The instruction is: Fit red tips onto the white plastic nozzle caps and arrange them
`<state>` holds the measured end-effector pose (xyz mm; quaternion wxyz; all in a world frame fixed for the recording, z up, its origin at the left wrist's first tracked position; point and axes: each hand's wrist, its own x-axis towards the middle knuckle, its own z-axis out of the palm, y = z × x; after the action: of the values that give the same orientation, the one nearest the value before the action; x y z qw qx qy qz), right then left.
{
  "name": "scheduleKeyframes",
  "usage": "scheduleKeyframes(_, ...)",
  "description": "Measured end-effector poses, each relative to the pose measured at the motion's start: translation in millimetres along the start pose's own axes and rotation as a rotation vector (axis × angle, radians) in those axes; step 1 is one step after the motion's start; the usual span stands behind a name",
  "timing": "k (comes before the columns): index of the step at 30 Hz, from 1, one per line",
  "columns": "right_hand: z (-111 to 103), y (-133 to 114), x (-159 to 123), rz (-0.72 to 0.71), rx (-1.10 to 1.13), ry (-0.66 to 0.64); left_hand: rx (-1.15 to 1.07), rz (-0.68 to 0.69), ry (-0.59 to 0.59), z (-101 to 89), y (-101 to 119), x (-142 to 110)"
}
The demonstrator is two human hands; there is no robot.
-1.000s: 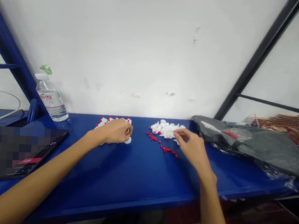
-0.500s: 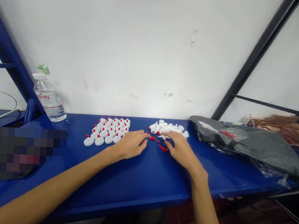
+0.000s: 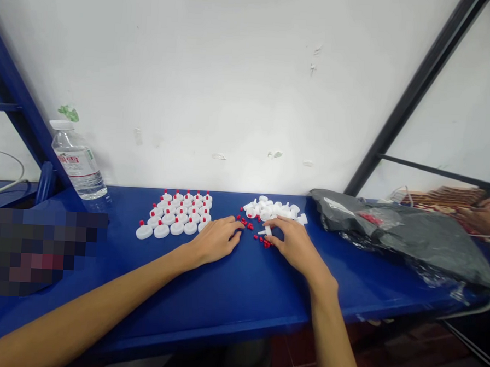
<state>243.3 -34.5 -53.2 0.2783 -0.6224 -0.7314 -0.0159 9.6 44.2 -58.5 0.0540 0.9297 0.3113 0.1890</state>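
Note:
My left hand [image 3: 216, 238] rests on the blue table [image 3: 231, 292] with its fingertips pinched at the scattered small red plugs [image 3: 249, 225]. My right hand [image 3: 293, 242] lies beside it and grips a small white cap [image 3: 267, 230] between thumb and fingers, over more red plugs [image 3: 263, 242]. Behind the hands lies a loose heap of white caps [image 3: 274, 209]. To the left, several white caps with red tips [image 3: 176, 215] stand in neat rows.
A clear water bottle [image 3: 77, 164] stands at the back left by the blue frame. A blurred dark object [image 3: 36, 252] lies at the left. A grey plastic bag [image 3: 406, 233] covers the table's right side. Another person's hand [image 3: 485, 218] is at the far right edge.
My left hand left the rows of finished caps and moved right to the red plugs. My right hand drew back from the white heap with a cap in its fingers.

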Motion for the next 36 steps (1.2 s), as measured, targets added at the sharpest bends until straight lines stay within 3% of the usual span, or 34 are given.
scheduleKeyframes(6,-5.8,-7.6,-0.4,0.028,0.069,0.104,-0.028,-0.091,0.035,-0.5,-8.0,-1.4)
scheduleKeyframes(23,-8.1,-14.2,0.1,0.046,0.104,0.101,-0.103,0.079,0.016,-3.4,-3.6,-4.9)
scheduleKeyframes(29,-9.3,-16.2,-0.5,0.05,0.113,0.099,-0.189,0.095,0.009,-1.4,-10.5,-2.8)
scheduleKeyframes(36,-10.0,-15.1,-0.6,0.042,0.119,0.096,-0.19,0.074,0.028,-8.3,-3.8,-6.8)
